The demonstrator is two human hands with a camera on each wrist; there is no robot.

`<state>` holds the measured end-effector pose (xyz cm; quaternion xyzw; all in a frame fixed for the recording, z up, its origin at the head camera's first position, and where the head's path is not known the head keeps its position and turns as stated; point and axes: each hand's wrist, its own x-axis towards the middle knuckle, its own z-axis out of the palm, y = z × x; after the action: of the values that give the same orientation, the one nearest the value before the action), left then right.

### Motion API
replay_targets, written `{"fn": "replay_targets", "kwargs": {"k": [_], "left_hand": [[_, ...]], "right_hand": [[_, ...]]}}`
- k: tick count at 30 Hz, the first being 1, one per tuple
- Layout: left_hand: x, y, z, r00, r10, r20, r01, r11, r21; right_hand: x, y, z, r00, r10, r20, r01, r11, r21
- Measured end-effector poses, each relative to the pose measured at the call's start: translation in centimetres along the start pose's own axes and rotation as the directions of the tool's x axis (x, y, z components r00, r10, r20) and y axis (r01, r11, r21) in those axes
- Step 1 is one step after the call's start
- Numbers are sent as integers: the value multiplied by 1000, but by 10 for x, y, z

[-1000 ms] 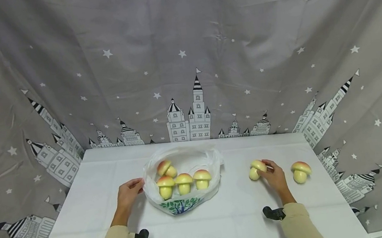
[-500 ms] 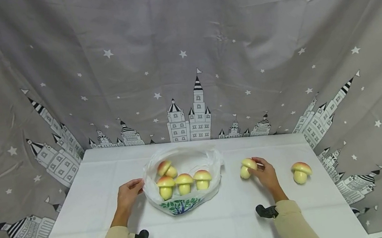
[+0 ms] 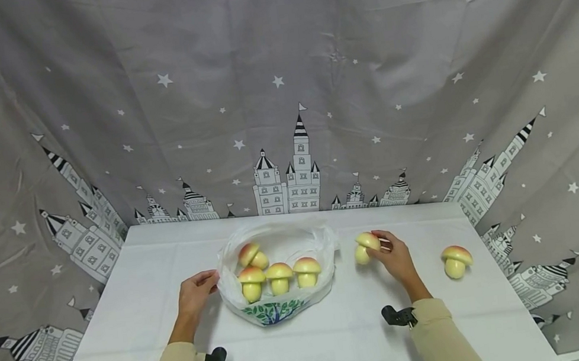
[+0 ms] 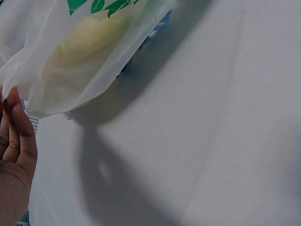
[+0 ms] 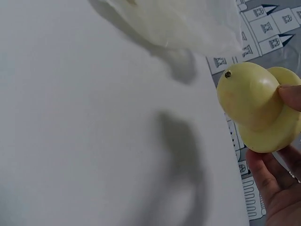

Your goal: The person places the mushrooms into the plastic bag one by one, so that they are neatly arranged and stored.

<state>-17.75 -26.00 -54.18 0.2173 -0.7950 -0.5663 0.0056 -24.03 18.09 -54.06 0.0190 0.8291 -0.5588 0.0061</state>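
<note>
My right hand (image 3: 396,256) grips a yellow toy mushroom (image 3: 367,247) with a reddish cap top, held off the table to the right of the bag. The right wrist view shows the thumb on one side of the mushroom (image 5: 254,99) and fingers on the other, with its shadow on the cloth. My left hand (image 3: 195,295) pinches the left rim of a thin white plastic bag (image 3: 303,304) printed with a green and blue tree. Several similar mushrooms (image 3: 279,279) lie inside the open bag. In the left wrist view, one shows faintly through the plastic (image 4: 37,101).
Another mushroom (image 3: 456,261) stands at the right on the white-covered table (image 3: 341,347). Behind the table hangs a grey curtain (image 3: 273,39) with stars and castles. A black camera mount sits at each wrist.
My right hand has carried its mushroom leftward and slightly back, closer to the bag. The left hand and the bag have stayed in place.
</note>
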Motion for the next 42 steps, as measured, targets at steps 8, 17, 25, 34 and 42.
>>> {"fn": "replay_targets", "kwargs": {"k": [8, 17, 25, 34, 42], "left_hand": [[0, -1, 0, 1000, 0, 2, 0, 1000, -14], [22, -31, 5, 1000, 11, -22, -12, 999, -34], [45, -56, 12, 997, -6, -78, 9, 999, 38], [43, -56, 11, 997, 0, -79, 4, 999, 54], [44, -60, 11, 997, 28, -78, -25, 999, 40]], "right_hand": [[2, -15, 9, 1000, -20, 20, 20, 1000, 7], [2, -32, 28, 998, -35, 57, 34, 999, 15], [5, -39, 46, 990, -118, 82, 115, 992, 42], [8, -51, 65, 978, -174, 115, 169, 984, 54], [14, -55, 81, 974, -188, 125, 180, 981, 75]]}}
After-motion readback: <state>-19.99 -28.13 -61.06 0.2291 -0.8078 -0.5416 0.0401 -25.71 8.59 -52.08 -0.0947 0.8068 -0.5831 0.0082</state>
